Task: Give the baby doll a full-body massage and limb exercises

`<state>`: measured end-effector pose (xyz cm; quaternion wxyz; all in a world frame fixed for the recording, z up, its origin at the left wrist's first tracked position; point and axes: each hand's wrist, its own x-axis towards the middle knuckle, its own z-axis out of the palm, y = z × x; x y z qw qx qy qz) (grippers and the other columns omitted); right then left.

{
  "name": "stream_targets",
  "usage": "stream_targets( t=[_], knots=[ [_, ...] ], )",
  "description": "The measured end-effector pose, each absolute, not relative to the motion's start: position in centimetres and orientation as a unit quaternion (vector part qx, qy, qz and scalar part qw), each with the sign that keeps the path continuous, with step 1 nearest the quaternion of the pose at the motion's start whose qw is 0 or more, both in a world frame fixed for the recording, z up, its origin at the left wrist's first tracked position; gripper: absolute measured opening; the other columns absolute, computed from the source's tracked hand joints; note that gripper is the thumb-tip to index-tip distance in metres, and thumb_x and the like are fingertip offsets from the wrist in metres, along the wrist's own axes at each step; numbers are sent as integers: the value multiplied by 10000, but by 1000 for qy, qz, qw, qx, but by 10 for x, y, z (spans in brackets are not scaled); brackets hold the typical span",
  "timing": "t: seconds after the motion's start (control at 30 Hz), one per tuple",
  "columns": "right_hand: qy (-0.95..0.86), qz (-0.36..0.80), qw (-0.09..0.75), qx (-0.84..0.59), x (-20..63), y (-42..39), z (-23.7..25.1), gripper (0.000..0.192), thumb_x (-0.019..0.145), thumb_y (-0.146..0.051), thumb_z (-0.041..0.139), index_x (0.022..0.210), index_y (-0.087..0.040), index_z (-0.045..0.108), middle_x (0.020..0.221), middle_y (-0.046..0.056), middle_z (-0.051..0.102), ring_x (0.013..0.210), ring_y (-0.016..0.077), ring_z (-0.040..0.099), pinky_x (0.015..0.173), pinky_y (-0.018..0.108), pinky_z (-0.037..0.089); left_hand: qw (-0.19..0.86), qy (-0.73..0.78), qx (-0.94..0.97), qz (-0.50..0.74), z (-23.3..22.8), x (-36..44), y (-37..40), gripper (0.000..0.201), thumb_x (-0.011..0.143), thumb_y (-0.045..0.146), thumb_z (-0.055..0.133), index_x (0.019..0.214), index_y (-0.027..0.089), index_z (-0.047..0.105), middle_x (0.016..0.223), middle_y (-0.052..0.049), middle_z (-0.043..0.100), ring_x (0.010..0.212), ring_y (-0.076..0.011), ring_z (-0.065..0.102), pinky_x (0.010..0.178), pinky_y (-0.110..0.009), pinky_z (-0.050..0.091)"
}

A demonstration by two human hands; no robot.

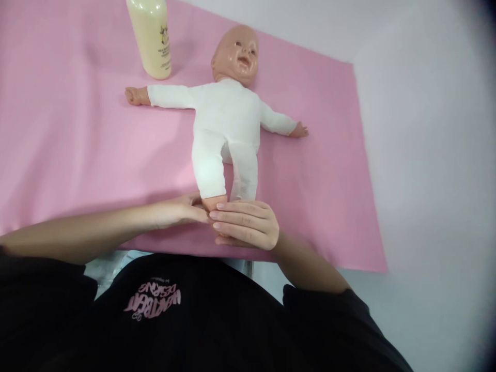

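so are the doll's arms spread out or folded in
Spread out: the doll has its white sleeves reaching away from its body on both sides, over the pink cloth.

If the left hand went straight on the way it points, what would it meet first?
The left hand would likely meet the doll's ankle first; they may already touch, since depth is unclear there.

A pink cover is lying spread out, its right edge running straight from far corner to near corner. Beyond the far and right edges, a plain pale grey surface is stretching away; the view is not settling whether it is wall or floor. Soft light is casting faint shadows across the cover's left side.
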<state>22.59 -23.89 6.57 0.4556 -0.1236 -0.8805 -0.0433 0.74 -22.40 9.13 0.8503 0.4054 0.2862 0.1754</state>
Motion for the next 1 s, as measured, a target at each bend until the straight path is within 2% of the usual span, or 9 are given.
stream_targets(
  t=[0.1, 0.3, 0.43, 0.5, 0.63, 0.77, 0.87, 1.0],
  knots=[
    [-882, -39, 453, -122, 227, -239, 66, 134, 991, -311, 682, 1010, -220, 778, 1037, 10, 848, 1082, 145, 799, 962, 246, 687, 854, 285, 400, 171, 92, 7, -224, 301, 841, 118, 698, 1142, 126, 705, 1087, -72, 807, 1280, -302, 672, 1168, -460, 473],
    [-885, -15, 453, -108, 230, -238, 63, 335, 1081, -348, 499, 1103, -155, 771, 1086, 58, 840, 1133, 163, 784, 975, 270, 683, 856, 286, 399, 160, 94, 7, -222, 298, 837, 143, 711, 1135, 127, 707, 1053, -68, 810, 1177, -304, 725, 1116, -462, 515],
    [-884, 1, 455, -111, 231, -239, 62, 272, 980, -336, 694, 1164, -148, 762, 1107, 70, 836, 1165, 179, 771, 989, 283, 678, 856, 288, 395, 166, 98, 8, -223, 283, 828, 112, 698, 1110, 116, 717, 1048, -80, 806, 1134, -311, 740, 1082, -472, 530],
    [-887, 7, 449, -113, 231, -241, 63, 299, 958, -311, 723, 1207, -148, 750, 1134, 75, 831, 1200, 183, 756, 995, 297, 677, 858, 286, 392, 169, 98, 8, -223, 287, 832, 121, 705, 1118, 120, 718, 1075, -89, 803, 1149, -314, 734, 1073, -469, 535],
    [-886, 16, 449, -113, 230, -240, 60, 341, 1063, -342, 534, 1217, -117, 740, 1151, 100, 823, 1222, 188, 746, 981, 311, 684, 879, 249, 372, 162, 85, 9, -222, 347, 841, 217, 730, 1178, 132, 718, 1087, -105, 803, 1143, -308, 736, 1053, -457, 549],
    [-865, 47, 484, -125, 233, -233, 52, 445, 1104, -387, 378, 1243, -147, 726, 1136, 94, 821, 1160, 199, 773, 915, 332, 707, 893, 226, 347, 178, 65, 10, -217, 344, 834, 359, 746, 1113, 159, 757, 1042, -112, 810, 1139, -311, 732, 1038, -438, 555],
    [-852, 69, 490, -171, 240, -225, 49, 403, 1084, -359, 400, 1247, -205, 735, 1149, 80, 816, 1095, 219, 788, 901, 384, 705, 888, 256, 310, 224, 58, 10, -212, 317, 847, 402, 732, 1035, 151, 775, 1043, -127, 807, 1130, -324, 728, 1039, -455, 548],
    [-833, 65, 476, -274, 249, -215, 48, 338, 1047, -286, 441, 1196, -246, 742, 1114, 67, 805, 1047, 239, 777, 946, 459, 667, 865, 302, 275, 292, 55, 11, -206, 269, 849, 346, 742, 1001, 124, 759, 1012, -121, 798, 1079, -301, 731, 1046, -461, 542]
  ],
)
